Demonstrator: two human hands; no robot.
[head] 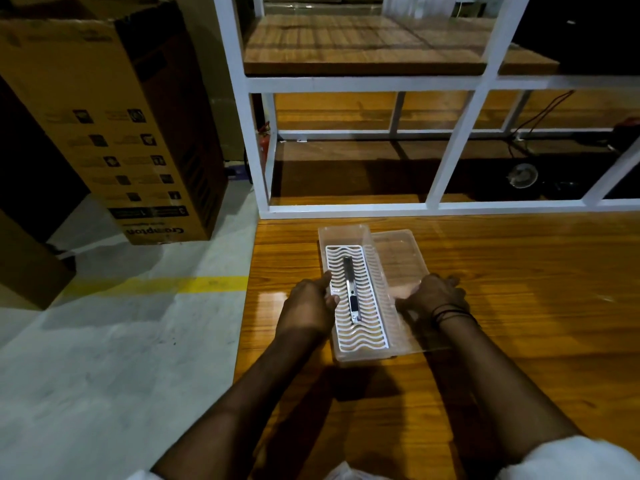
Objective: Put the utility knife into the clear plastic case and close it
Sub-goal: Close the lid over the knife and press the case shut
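The clear plastic case (pixel 337 237) lies open on the wooden table, its long side running away from me. Inside it is a white wavy grid tray with the utility knife (pixel 352 292) lying lengthwise on it, silver with a black slider. The clear lid (pixel 398 251) rests flat to the right of the case, partly overlapping its right wall. My left hand (pixel 310 303) grips the case's left wall, thumb over the rim. My right hand (pixel 434 296) presses on the near part of the lid, fingers curled over its edge.
The wooden table (pixel 502 306) stretches right and toward me. A white metal frame (pixel 346 206) with wooden shelves stands just behind the case. A tall cardboard box (pixel 114 126) stands on the grey floor to the left, past a yellow floor line (pixel 156 284).
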